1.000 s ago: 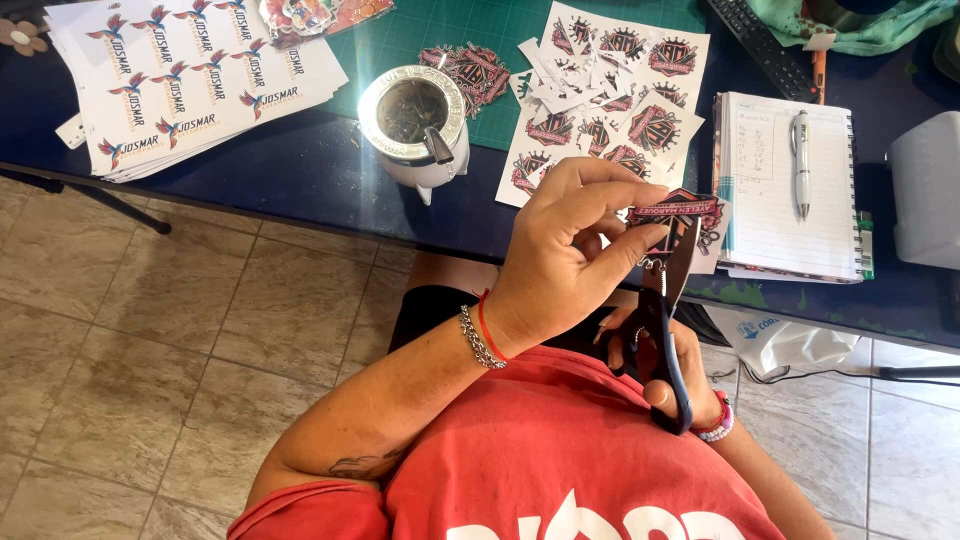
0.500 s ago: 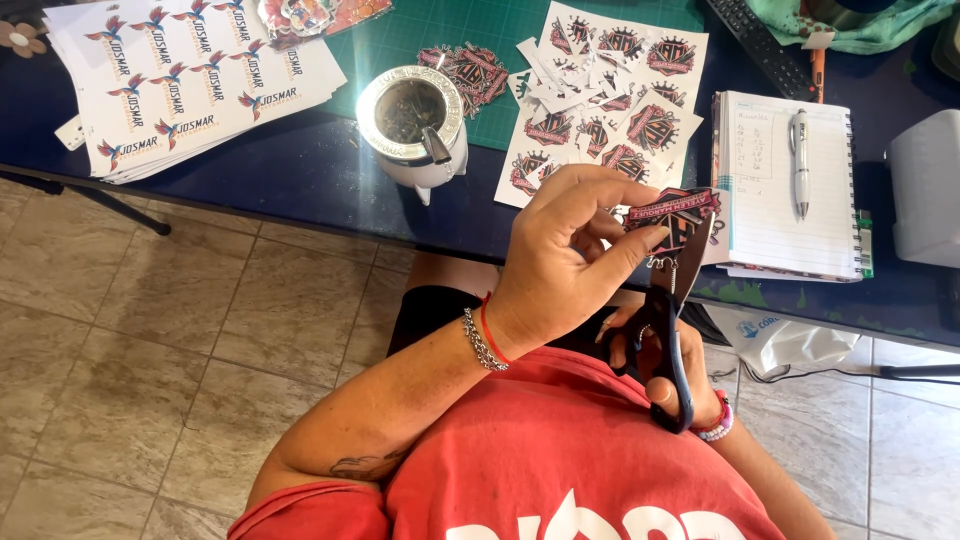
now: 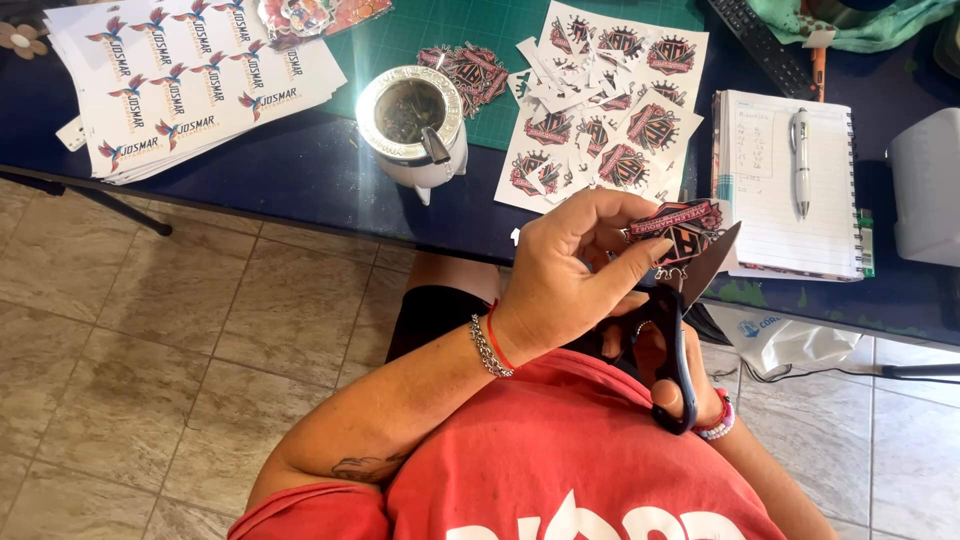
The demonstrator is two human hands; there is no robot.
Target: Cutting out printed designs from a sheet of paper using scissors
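My left hand (image 3: pixel 570 272) pinches a red and black cut-out sticker (image 3: pixel 673 228) between thumb and fingers, just in front of the table edge. My right hand (image 3: pixel 672 375), mostly hidden behind the left, grips the black handles of a pair of scissors (image 3: pixel 682 330). The scissor blades point up and meet the sticker's lower right edge. Both hands hover over my lap, above my red shirt.
On the dark blue table (image 3: pixel 280 180) lie a sheet of red and black stickers with paper scraps (image 3: pixel 600 110), a white cup with a metal straw (image 3: pixel 413 125), stacked printed sheets (image 3: pixel 190 80), a green cutting mat (image 3: pixel 470 25), a spiral notebook with a pen (image 3: pixel 790 190), a white box (image 3: pixel 925 185). Tiled floor lies at left.
The sticker has turned a little in my left hand, and the scissor blades have shifted along its edge. Both hands stay in the same spot.
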